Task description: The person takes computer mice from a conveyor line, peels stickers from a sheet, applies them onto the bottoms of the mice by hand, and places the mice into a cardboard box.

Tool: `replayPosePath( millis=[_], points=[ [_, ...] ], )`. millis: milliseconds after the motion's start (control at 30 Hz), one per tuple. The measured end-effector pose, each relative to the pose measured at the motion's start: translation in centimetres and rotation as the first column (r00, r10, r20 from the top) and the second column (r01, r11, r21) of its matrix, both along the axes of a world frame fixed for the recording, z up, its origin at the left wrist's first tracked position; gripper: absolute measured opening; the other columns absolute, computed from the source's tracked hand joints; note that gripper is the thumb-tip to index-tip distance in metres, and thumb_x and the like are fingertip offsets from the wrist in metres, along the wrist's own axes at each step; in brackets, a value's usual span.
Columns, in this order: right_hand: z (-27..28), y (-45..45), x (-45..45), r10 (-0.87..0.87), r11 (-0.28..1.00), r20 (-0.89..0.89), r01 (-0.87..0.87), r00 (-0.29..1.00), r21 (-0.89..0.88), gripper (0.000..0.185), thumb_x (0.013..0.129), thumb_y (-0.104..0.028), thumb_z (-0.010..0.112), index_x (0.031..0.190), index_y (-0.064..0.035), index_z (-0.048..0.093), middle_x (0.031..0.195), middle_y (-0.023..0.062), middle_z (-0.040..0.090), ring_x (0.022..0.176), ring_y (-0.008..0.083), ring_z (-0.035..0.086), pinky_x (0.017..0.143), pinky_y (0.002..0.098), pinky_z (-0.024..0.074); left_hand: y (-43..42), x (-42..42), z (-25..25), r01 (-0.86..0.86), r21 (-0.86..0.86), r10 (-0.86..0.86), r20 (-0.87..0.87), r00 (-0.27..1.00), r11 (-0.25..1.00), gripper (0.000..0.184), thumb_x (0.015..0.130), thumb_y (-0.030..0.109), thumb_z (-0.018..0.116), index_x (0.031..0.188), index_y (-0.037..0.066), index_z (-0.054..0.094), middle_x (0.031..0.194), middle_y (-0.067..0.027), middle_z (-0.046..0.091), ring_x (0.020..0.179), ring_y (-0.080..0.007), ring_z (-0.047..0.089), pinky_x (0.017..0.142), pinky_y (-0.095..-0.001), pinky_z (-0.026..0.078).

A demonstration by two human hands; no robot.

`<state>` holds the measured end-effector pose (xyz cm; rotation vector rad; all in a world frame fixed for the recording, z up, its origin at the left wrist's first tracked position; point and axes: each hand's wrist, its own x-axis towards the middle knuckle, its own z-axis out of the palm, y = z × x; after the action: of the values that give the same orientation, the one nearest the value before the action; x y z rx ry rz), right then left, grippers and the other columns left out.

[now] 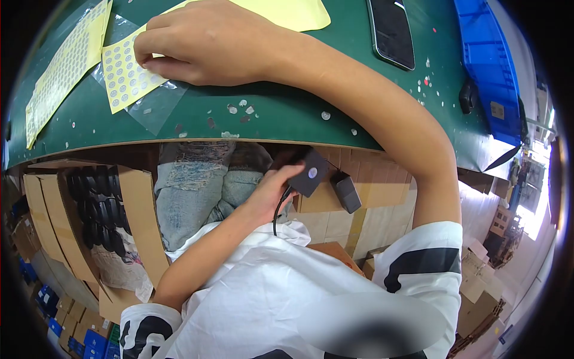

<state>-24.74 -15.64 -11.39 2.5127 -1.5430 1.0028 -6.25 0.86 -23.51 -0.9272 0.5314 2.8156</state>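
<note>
Below the table edge, my left hand [270, 194] is closed around a black rectangular box [309, 172], which looks like a power adapter. A round silvery sticker [313, 173] is on its face, and a black cable [277, 214] hangs from it. A second black block [346, 192] is just to the right, apart from my fingers. On the tabletop, my right hand [203, 45] rests on a yellow sheet of round stickers [122, 75]. Its thumb and forefinger are pinched at the stickers; whatever is between the fingertips is hidden.
Another yellow sticker sheet [69, 75] lies left on the green table [269, 119], with a phone [391, 33] at the back right. A blue bin [491, 72] stands at the right edge. Left of my legs, an open carton [140, 209] holds black items [98, 206].
</note>
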Motion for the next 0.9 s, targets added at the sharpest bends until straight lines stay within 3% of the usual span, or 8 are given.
replayPosePath(
  millis=[33,100,167,333,467,533,667,900],
  points=[
    [-0.1,-0.2,0.0,0.005,1.0,-0.001,-0.005,1.0,0.0,0.02,0.1,-0.026,0.059,0.097,-0.012,0.073,0.099,0.0056,0.075,0.082,0.0295,0.071,0.075,0.0389,0.0576,0.2,0.0,0.1,-0.005,0.0,0.005,-0.001,1.0,1.0,0.053,0.097,0.033,0.067,0.139,0.003,0.053,0.134,-0.0158,0.061,0.116,-0.0258,0.062,0.101,-0.0341,0.051],
    [-0.4,-0.7,-0.1,0.023,1.0,0.004,-0.023,1.0,-0.001,0.02,0.099,-0.026,0.059,0.097,-0.0121,0.073,0.099,0.0054,0.075,0.082,0.0293,0.071,0.075,0.0387,0.0576,1.2,-0.1,0.9,0.033,-0.4,-0.078,-0.098,0.992,0.916,0.058,0.092,0.029,0.072,0.141,0.005,0.052,0.135,-0.0158,0.061,0.114,-0.0276,0.062,0.102,-0.0352,0.051],
    [-0.9,-1.0,-0.2,0.039,0.999,0.01,-0.039,0.999,0.002,0.019,0.099,-0.026,0.059,0.097,-0.0122,0.073,0.099,0.0052,0.075,0.082,0.029,0.071,0.075,0.0384,0.0576,2.0,-0.1,1.7,0.023,-0.732,-0.195,-0.151,0.969,0.681,0.065,0.087,0.024,0.077,0.143,0.007,0.05,0.136,-0.0159,0.06,0.113,-0.0295,0.063,0.103,-0.0362,0.051],
    [0.9,0.3,0.8,0.056,0.996,-0.004,-0.055,0.998,0.075,0.018,0.099,-0.015,0.053,0.092,0.0003,0.058,0.095,0.0208,0.067,0.084,0.0369,0.066,0.079,0.0425,0.0535,2.0,0.0,2.2,0.031,-0.973,-0.336,-0.048,0.941,0.227,0.074,0.078,0.023,0.084,0.143,0.006,0.052,0.138,-0.0178,0.059,0.113,-0.0361,0.063,0.105,-0.0408,0.049],
    [1.0,0.3,0.4,0.126,0.988,0.059,-0.13,0.99,0.084,0.018,0.099,-0.014,0.053,0.091,0.0018,0.056,0.092,0.0225,0.065,0.083,0.0376,0.064,0.079,0.0432,0.0521,2.8,0.2,2.0,0.115,-0.99,-0.276,0.087,0.957,0.084,0.08,0.075,0.023,0.087,0.144,0.003,0.051,0.138,-0.019,0.06,0.12,-0.0338,0.061,0.109,-0.0395,0.046],
    [0.7,0.2,0.0,0.147,0.984,0.082,-0.154,0.986,0.084,0.018,0.099,-0.014,0.054,0.091,0.0017,0.056,0.092,0.0223,0.065,0.083,0.0374,0.064,0.079,0.0432,0.0518,3.0,0.2,1.6,0.145,-0.989,-0.252,0.13,0.959,0.038,0.082,0.074,0.023,0.088,0.145,0.002,0.051,0.138,-0.0194,0.061,0.122,-0.033,0.06,0.11,-0.039,0.045],
    [-0.3,-0.4,-0.2,0.047,0.999,0.021,-0.048,0.999,0.014,0.018,0.098,-0.023,0.06,0.096,-0.0102,0.071,0.097,0.0071,0.074,0.081,0.03,0.07,0.074,0.0393,0.0567,1.9,0.4,0.3,0.475,-0.847,-0.495,0.315,0.809,0.237,0.07,0.074,0.025,0.083,0.136,0.005,0.058,0.137,-0.0182,0.059,0.114,-0.0365,0.063,0.101,-0.0409,0.05],
    [0.1,1.0,0.3,0.003,1.0,0.02,-0.003,1.0,-0.011,0.014,0.097,-0.022,0.063,0.096,-0.0106,0.069,0.096,0.006,0.072,0.08,0.0298,0.069,0.073,0.0394,0.0557,2.0,0.9,-0.3,0.485,-0.836,-0.6,0.256,0.758,0.255,0.062,0.075,0.023,0.08,0.131,0.005,0.061,0.13,-0.0209,0.059,0.112,-0.0397,0.063,0.096,-0.0407,0.052]
  ],
)
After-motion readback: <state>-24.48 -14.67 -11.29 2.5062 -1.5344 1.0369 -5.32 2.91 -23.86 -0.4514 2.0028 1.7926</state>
